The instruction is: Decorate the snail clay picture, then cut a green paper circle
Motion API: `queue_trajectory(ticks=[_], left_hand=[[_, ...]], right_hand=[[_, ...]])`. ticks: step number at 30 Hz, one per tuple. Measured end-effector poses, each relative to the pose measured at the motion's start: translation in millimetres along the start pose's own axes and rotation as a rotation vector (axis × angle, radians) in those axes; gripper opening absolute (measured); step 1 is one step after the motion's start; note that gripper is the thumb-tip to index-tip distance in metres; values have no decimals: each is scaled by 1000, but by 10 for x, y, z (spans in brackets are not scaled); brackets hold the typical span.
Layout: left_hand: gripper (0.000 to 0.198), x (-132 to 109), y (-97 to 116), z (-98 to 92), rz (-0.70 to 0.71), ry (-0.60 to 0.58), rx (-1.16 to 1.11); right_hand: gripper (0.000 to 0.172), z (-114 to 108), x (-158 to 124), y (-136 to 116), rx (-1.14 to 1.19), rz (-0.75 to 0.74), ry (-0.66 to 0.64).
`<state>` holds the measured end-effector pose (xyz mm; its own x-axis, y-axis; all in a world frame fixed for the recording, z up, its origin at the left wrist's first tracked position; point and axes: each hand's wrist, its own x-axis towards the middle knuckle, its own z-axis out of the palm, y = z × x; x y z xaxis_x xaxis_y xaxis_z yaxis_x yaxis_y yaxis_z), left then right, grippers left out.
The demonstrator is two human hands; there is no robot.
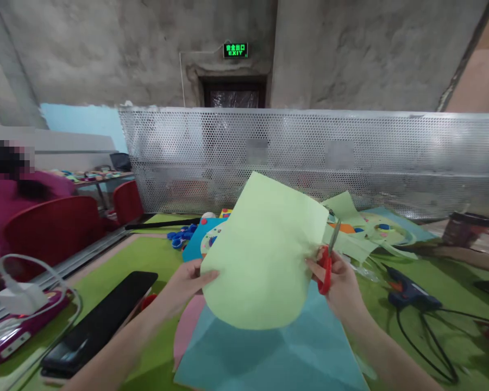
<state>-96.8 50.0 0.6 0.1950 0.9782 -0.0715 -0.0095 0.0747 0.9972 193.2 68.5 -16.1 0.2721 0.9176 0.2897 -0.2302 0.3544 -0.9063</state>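
My left hand (187,282) pinches the left edge of a light green paper sheet (264,255) and holds it up in front of me. The sheet's lower edge is cut round. My right hand (337,282) grips red-handled scissors (327,260) whose blades meet the sheet's right edge. Under the sheet a blue paper (277,353) and a pink paper (187,328) lie on the green table (118,260).
A black phone-like slab (101,320) lies at left beside a purple device with white cable (12,320). A blue glue gun (407,293) with black cord lies at right. Paper scraps (358,233), blue scissors (181,236), a perforated metal screen (309,157), red chairs and a person in pink (8,201) at far left.
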Motion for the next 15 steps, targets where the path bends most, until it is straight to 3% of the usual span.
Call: queue_trajectory(ticks=[4,7,12,15], left_hand=[[47,3,-185,216,-77,-87,-211],[45,-16,-289,342,-104,-144,-291],[27,-28,-267,340,-89,-40,-276],[26,-23,-239,296,-55,41,-310]], right_hand=[[34,3,-1,76,-6,-73,90],[32,18,-27,75,-25,-105,121],[27,37,-90,26,-33,-156,135],[27,53,-120,24,-43,-155,119]])
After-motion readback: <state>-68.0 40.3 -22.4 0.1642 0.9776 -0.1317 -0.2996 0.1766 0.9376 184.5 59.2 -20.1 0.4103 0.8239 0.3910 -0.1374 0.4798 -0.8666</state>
